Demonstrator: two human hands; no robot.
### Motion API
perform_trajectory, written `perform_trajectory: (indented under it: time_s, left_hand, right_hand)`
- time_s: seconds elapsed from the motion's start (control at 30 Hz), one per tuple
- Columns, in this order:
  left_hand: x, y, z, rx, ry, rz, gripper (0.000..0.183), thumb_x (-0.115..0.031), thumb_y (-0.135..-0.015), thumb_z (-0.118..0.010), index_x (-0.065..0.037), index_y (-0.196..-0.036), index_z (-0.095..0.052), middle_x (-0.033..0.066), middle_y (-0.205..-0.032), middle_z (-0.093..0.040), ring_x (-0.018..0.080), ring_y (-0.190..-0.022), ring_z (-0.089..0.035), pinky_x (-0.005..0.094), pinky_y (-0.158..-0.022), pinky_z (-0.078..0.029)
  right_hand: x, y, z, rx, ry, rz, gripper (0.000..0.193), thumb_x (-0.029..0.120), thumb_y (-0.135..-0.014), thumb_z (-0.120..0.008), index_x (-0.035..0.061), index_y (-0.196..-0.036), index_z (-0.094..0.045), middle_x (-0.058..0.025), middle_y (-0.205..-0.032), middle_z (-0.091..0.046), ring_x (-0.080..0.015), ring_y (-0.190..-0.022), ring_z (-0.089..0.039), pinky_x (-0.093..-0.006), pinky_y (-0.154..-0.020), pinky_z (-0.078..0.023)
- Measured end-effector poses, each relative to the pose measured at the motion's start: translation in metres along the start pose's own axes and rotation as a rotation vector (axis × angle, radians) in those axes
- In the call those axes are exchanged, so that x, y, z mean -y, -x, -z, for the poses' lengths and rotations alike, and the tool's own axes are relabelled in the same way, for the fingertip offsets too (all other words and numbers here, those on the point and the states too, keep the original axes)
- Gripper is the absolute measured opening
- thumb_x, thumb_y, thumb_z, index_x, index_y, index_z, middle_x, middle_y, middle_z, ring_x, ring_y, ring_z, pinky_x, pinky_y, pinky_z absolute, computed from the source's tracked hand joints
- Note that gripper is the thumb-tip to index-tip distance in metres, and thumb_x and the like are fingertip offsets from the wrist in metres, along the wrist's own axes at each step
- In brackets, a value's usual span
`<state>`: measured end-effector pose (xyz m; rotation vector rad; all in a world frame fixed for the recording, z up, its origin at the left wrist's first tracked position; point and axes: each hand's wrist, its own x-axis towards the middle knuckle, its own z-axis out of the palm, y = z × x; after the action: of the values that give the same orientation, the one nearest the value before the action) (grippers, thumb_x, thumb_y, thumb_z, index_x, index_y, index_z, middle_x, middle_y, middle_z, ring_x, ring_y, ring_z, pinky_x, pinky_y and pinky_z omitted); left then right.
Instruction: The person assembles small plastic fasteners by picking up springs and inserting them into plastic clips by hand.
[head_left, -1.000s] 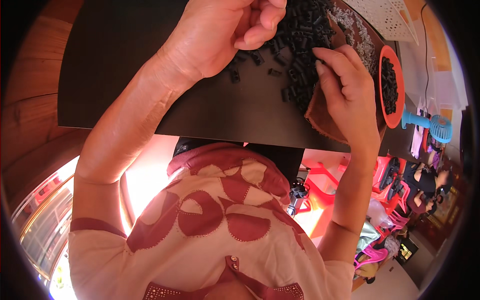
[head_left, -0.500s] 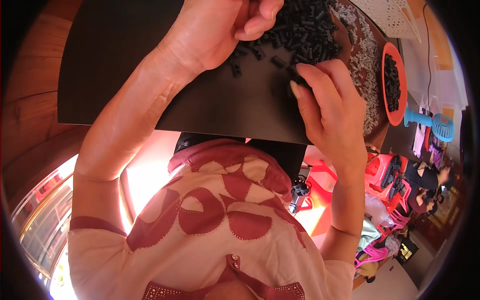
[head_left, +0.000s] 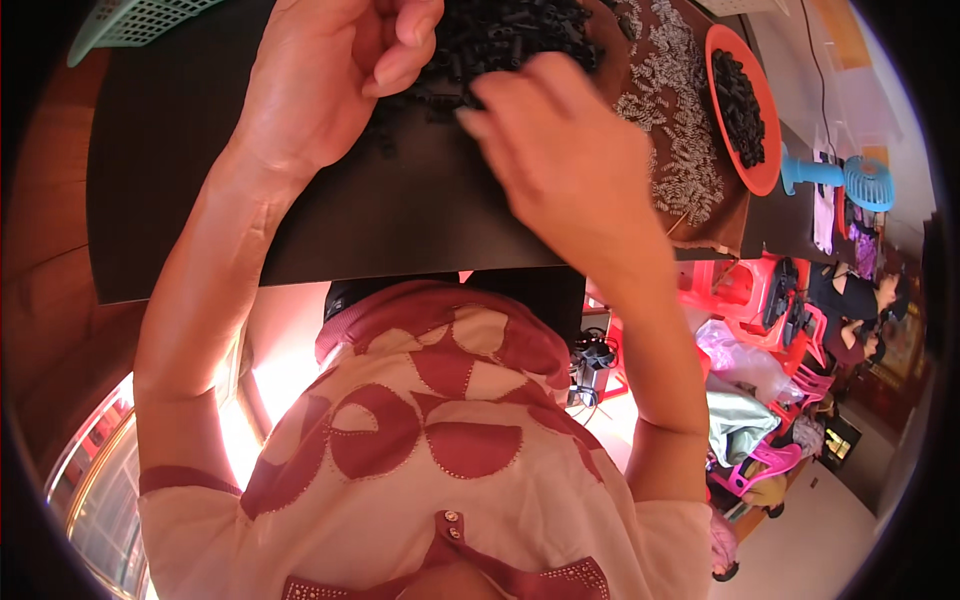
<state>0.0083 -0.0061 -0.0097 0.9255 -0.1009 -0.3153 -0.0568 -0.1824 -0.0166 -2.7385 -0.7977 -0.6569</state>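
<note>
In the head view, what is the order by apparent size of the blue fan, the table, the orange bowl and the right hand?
Table
Right hand, perhaps enlarged by nearness
Orange bowl
Blue fan

No text, label, brand or number can be read; on the dark reddish panel [head_left: 905, 352] at the far right, only blurred yellowish marks are seen.

White glare [head_left: 287, 382] flared below the left hand [head_left: 322, 85], while the table [head_left: 375, 230] beneath it lay dim. Blur softened the right hand [head_left: 568, 155], and lens distortion bowed outlying edges around both.
</note>
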Motion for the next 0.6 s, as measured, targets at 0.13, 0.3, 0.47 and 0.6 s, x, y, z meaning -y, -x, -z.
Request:
perform_trajectory:
  time_s: [0.13,0.3,0.47,0.6]
  left_hand:
    - [0.000,0.005,-0.001,-0.004,-0.038,-0.008,0.039,-0.036,-0.103,-0.044,-0.007,-0.080,-0.056,0.0045,-0.060,-0.051,0.0134,-0.043,-0.041,0.0243,-0.042,-0.032]
    - [0.001,0.007,-0.006,0.052,0.018,0.007,0.037,-0.035,-0.103,-0.044,-0.007,-0.081,-0.056,0.0047,-0.060,-0.051,0.0130,-0.042,-0.041,0.0240,-0.041,-0.032]
    - [-0.011,0.014,-0.032,-0.066,-0.004,0.061,0.036,-0.034,-0.103,-0.044,-0.008,-0.083,-0.057,0.0049,-0.060,-0.052,0.0128,-0.042,-0.040,0.0242,-0.039,-0.032]
    - [-0.002,0.011,-0.019,-0.021,-0.056,0.021,0.036,-0.035,-0.103,-0.043,-0.009,-0.082,-0.056,0.0046,-0.060,-0.051,0.0128,-0.041,-0.040,0.0243,-0.039,-0.031]
  right_hand:
    - [-0.062,0.022,0.044,-0.024,-0.186,-0.240,0.006,0.004,-0.087,-0.061,0.0041,-0.094,-0.061,-0.0080,-0.085,-0.058,-0.0250,-0.071,-0.058,-0.0355,-0.062,-0.048]
    - [-0.098,0.051,0.072,0.183,-0.192,-0.470,0.012,0.004,-0.088,-0.061,0.0010,-0.099,-0.062,-0.0112,-0.085,-0.058,-0.0256,-0.072,-0.058,-0.0320,-0.066,-0.046]
    - [-0.098,0.063,0.070,0.214,-0.063,-0.505,0.015,0.004,-0.086,-0.061,0.0017,-0.101,-0.063,-0.0124,-0.087,-0.059,-0.0291,-0.076,-0.059,-0.0334,-0.068,-0.046]
    - [-0.094,0.061,0.067,0.191,-0.168,-0.533,0.017,0.005,-0.088,-0.061,0.0025,-0.104,-0.064,-0.0110,-0.091,-0.064,-0.0241,-0.076,-0.061,-0.0328,-0.070,-0.048]
